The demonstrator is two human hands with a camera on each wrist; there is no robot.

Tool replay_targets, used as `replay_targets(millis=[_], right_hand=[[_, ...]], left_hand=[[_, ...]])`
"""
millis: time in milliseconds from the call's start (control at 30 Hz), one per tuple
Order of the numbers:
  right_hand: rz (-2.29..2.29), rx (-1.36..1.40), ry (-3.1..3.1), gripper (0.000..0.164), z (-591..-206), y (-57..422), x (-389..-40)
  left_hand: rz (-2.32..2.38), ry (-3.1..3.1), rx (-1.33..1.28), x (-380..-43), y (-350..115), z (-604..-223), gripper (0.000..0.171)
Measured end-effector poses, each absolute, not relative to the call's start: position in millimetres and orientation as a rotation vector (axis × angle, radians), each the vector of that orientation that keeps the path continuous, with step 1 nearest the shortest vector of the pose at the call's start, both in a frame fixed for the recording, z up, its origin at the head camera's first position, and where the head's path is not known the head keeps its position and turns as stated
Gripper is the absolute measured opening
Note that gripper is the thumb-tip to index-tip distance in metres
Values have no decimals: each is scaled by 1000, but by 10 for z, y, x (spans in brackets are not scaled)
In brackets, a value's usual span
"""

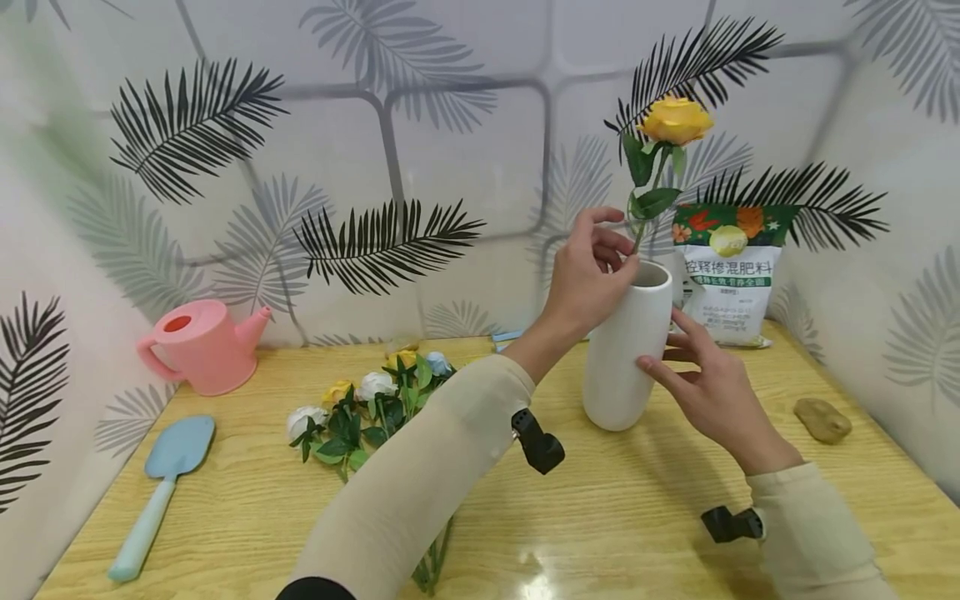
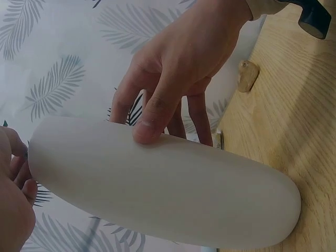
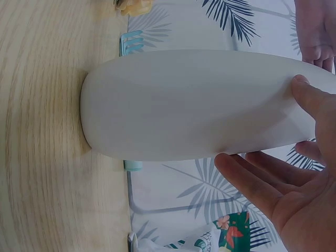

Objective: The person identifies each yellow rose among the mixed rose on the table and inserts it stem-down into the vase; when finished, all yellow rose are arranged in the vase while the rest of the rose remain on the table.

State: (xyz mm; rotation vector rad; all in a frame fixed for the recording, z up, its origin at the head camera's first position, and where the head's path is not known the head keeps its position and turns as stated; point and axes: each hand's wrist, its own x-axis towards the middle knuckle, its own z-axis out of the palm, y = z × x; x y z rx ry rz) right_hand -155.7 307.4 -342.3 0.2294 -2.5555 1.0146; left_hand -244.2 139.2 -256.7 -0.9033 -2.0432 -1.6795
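**Yellow rose held at the mouth of a white vase**

On the wooden table (image 1: pixel 645 508), seen from the head camera, a white vase (image 1: pixel 626 358) stands upright near the back wall. The left hand (image 1: pixel 588 275) pinches the stem of a yellow rose (image 1: pixel 675 121) right at the vase's rim, the bloom rising well above it. The right hand (image 1: pixel 712 387) rests with straight fingers against the vase's side. Behind the vase leans a fertilizer bag (image 1: pixel 731 275) printed with the Chinese characters 控释掺混肥料; the smaller print is too fine to read. To the left lie a bunch of roses (image 1: pixel 367 408), a pink watering can (image 1: pixel 202 343) and a blue trowel (image 1: pixel 161 492); a stone (image 1: pixel 822 419) sits to the right.

From the left wrist camera, the right hand (image 2: pixel 173 73) shows up close, thumb pressed flat on the vase (image 2: pixel 163 194), fingers spread behind it. The stone (image 2: pixel 247 76) shows beyond; the rose does not.

From the right wrist camera, the vase (image 3: pixel 194 105) fills the view, its base on the table (image 3: pixel 42 131), the right hand (image 3: pixel 294 178) open along it. A corner of the bag (image 3: pixel 220 239) appears, its writing unreadable here.
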Motion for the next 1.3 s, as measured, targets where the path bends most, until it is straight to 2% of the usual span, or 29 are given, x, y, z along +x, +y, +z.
replay_targets(millis=[200, 733, 1300], right_hand=[[1006, 234, -2549, 76, -3427, 3066, -1556], [1004, 236, -2554, 75, -3421, 3075, -1556], [1007, 212, -2589, 77, -3397, 3076, -1550]], left_hand=[[-1674, -2056, -907, -2437, 1375, -2586, 43], [-1639, -2054, -985, -2430, 1323, -2570, 29], [-1628, -2101, -996, -2424, 1210, -2548, 28]])
